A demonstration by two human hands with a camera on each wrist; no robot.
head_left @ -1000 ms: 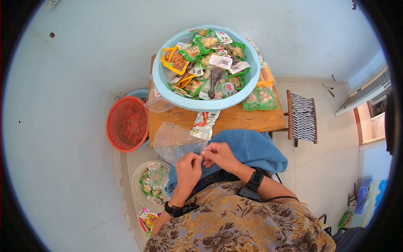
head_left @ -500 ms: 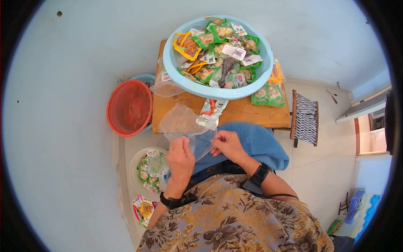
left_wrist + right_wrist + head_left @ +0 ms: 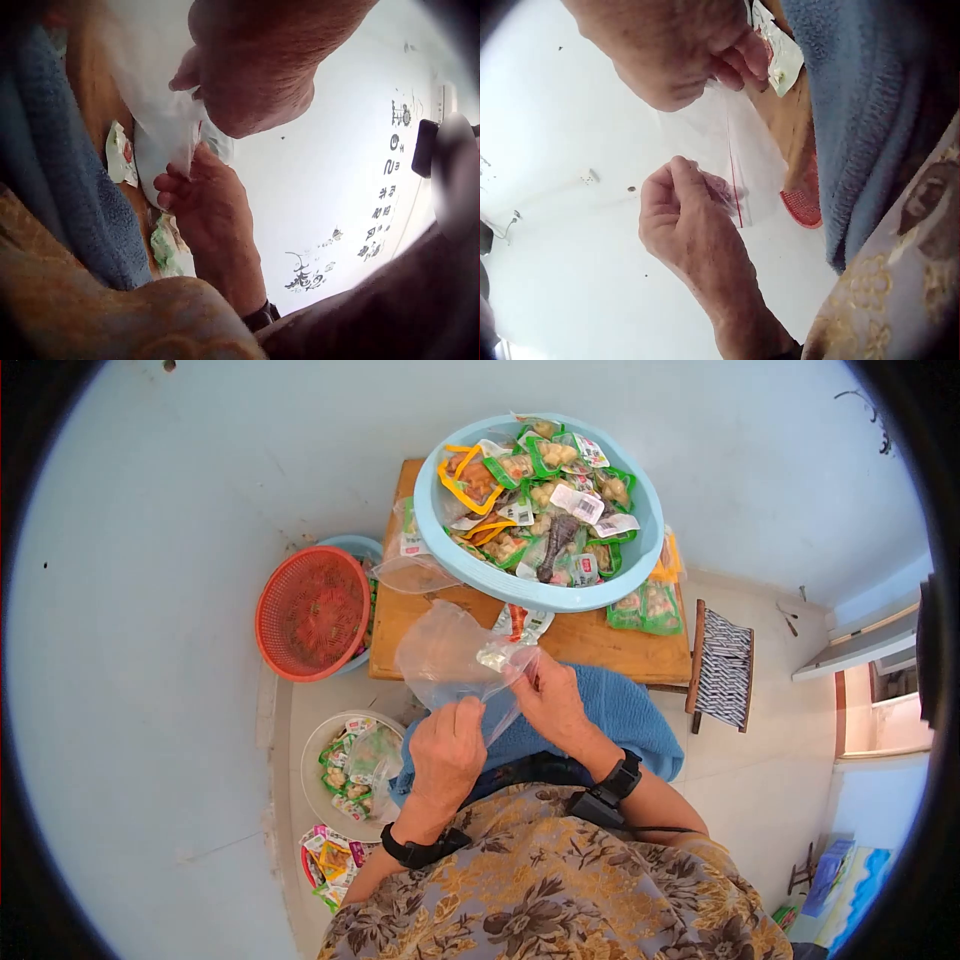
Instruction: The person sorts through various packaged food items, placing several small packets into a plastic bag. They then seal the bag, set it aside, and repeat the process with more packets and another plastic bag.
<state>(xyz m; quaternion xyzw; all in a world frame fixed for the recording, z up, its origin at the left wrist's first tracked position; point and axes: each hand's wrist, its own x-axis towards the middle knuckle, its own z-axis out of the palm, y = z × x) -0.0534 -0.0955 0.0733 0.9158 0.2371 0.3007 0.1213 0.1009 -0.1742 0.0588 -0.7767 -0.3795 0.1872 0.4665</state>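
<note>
A clear plastic zip bag point(image 3: 438, 650) hangs between my two hands above the near edge of the wooden table. My left hand point(image 3: 447, 755) pinches the bag's edge between thumb and bent fingers. On the other side, my right hand point(image 3: 555, 705) grips the bag with its thumb and fingers. A red zip line point(image 3: 736, 187) runs across the bag close to the left hand in the right wrist view. Behind the bag, a silver and red pouch point(image 3: 526, 620) lies on the table, partly covered by the film. A blue towel point(image 3: 610, 700) spreads under the right wrist.
A light blue basin point(image 3: 430, 510) heaped with packaged snacks stands on the wooden table point(image 3: 600, 652). Left of it are a red basket point(image 3: 312, 615) and, lower down, a pale bowl point(image 3: 312, 770) of green packets. A woven stool point(image 3: 722, 665) stands to the right.
My hands were close together at the bag's edge and have moved apart, spreading it between them. The right hand has risen toward the silver pouch. The head view has shifted slightly.
</note>
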